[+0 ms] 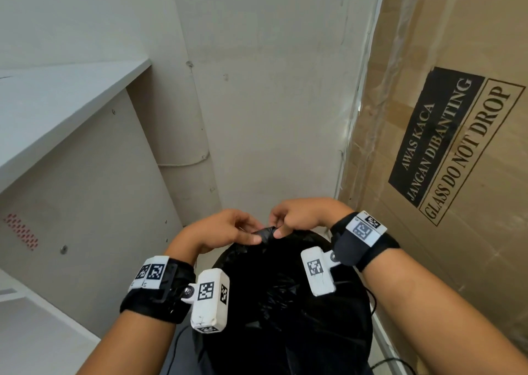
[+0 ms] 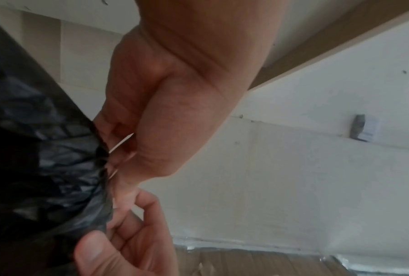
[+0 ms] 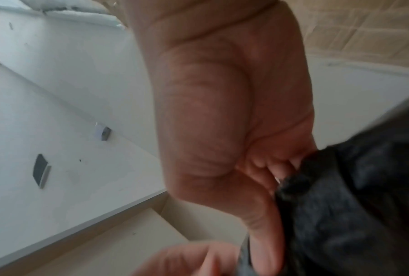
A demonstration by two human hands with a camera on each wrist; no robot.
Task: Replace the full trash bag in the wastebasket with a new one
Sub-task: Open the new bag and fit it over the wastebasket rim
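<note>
Between both hands: black trash bag [image 1: 281,291] neck, gathered | left hand [image 1: 221,229] and right hand [image 1: 300,214] pinch it together | likely mid-tie, bag seemingly inside wastebasket | removal, new bag remain

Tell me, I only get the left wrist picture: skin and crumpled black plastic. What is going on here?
Observer: From the head view, both hands meet at the gathered top of a black trash bag.
Operator: Where is that bag?
Observer: It sits in a dark round wastebasket below the wrists.
Operator: Are both hands holding it?
Observer: Yes. The left hand and the right hand each pinch the bunched plastic.
Operator: Anything nearby?
Observer: A cardboard box printed GLASS DO NOT DROP stands on the right.
</note>
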